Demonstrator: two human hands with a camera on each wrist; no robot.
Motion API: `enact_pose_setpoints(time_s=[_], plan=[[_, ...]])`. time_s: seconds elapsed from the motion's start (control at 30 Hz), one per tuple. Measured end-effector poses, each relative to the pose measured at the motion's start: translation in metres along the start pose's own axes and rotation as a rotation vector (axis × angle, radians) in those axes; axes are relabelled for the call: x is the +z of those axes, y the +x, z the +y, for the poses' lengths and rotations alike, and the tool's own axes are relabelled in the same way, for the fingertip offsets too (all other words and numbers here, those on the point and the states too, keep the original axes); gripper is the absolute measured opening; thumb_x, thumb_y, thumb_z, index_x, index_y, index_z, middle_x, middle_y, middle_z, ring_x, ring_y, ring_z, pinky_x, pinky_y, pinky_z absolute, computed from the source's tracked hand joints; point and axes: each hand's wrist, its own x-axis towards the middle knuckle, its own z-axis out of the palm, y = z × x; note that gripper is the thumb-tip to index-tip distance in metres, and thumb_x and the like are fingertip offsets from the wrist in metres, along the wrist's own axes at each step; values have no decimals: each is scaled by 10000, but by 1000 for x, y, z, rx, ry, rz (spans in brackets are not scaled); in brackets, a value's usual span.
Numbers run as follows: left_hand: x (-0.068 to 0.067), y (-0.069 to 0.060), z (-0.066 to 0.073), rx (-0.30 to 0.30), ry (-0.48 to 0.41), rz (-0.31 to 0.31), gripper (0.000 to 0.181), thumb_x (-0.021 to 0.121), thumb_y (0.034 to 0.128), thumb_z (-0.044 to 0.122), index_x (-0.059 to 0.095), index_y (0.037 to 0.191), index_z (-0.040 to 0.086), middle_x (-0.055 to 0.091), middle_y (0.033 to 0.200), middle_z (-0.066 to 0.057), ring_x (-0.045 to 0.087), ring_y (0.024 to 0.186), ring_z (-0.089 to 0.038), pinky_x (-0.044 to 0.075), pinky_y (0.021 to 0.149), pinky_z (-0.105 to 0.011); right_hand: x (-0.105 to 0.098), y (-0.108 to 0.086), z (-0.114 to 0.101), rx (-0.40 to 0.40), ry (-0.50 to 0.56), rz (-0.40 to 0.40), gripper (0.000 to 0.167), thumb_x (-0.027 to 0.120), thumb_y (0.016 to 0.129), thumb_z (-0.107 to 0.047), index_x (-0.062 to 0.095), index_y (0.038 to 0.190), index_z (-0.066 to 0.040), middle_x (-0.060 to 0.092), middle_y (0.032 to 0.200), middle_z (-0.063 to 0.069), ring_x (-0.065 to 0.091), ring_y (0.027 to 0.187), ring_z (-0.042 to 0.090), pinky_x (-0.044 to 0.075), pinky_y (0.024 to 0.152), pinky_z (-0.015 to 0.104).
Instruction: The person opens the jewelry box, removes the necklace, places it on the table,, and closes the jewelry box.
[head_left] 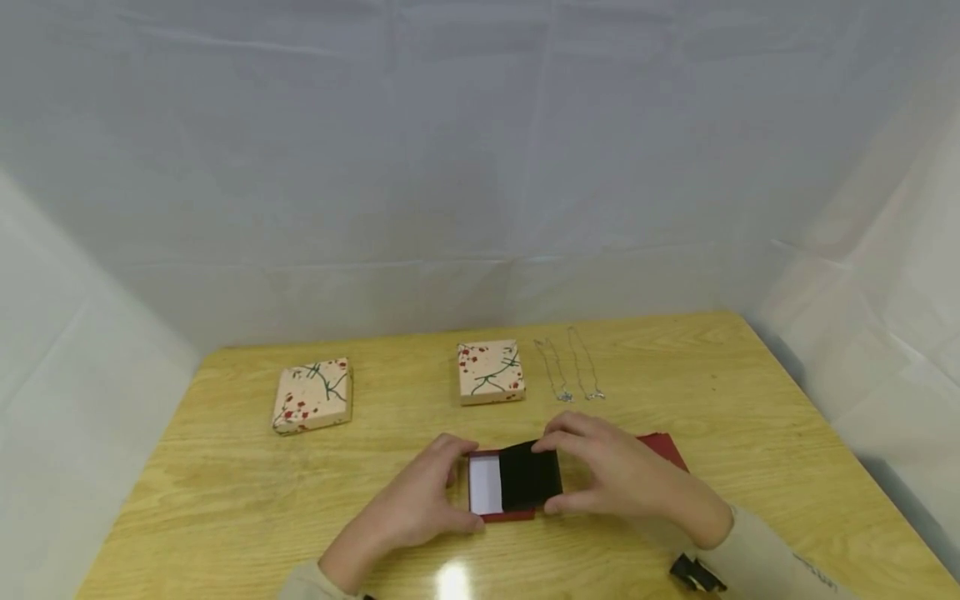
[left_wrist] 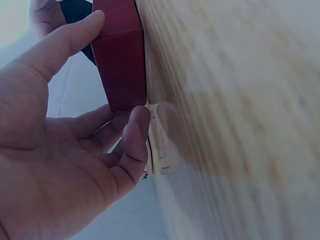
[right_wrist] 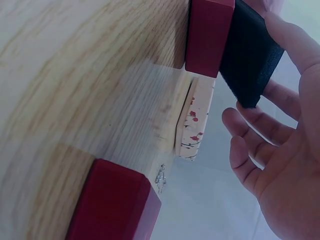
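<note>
1. At the near middle of the table (head_left: 225,533) we see a black pad (head_left: 531,479), tilted over the right part of a small red box (head_left: 508,516) and jutting past its right end; the box's white inside shows at left.
2. The right hand (head_left: 607,471) pinches the pad at its right side, thumb on the near edge and fingertips on the far edge, the other fingers loosely bent.
3. The left hand (head_left: 420,500) holds the box at its left end, partly open around it, thumb on the near side and fingers on the far side.
4. Just right, partly hidden behind the right hand, lies another red box piece (head_left: 663,448).
5. Beyond the hands, we find a cream flowered box (head_left: 491,372), with two silver chains, a left one (head_left: 564,395) and a right one (head_left: 594,394), beside it on the right.
6. Far left sits a second flowered box (head_left: 313,396), slightly turned.
7. Pale sheeting (head_left: 480,167) hangs behind the table.
</note>
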Motion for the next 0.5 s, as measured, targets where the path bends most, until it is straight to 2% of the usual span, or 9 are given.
enact_pose_setpoints(time_s=[0.23, 0.5], plan=[[2, -1, 1, -9, 5, 13, 968, 979, 701, 332, 531, 1498, 13, 588, 1243, -1, 558, 1007, -185, 540, 853, -360, 0, 2, 0, 4, 9, -34, 622, 782, 895, -625, 683, 1359, -223, 564, 1327, -106, 576, 1172, 97, 549, 1002, 406], [3, -3, 3, -17, -3, 12, 939, 973, 721, 345, 539, 1489, 20, 578, 1233, 9, 545, 994, -191, 517, 835, -354, 3, 10, 1, 0, 12, -74, 636, 775, 892, -643, 679, 1358, -220, 579, 1330, -99, 574, 1211, 107, 530, 1045, 413]])
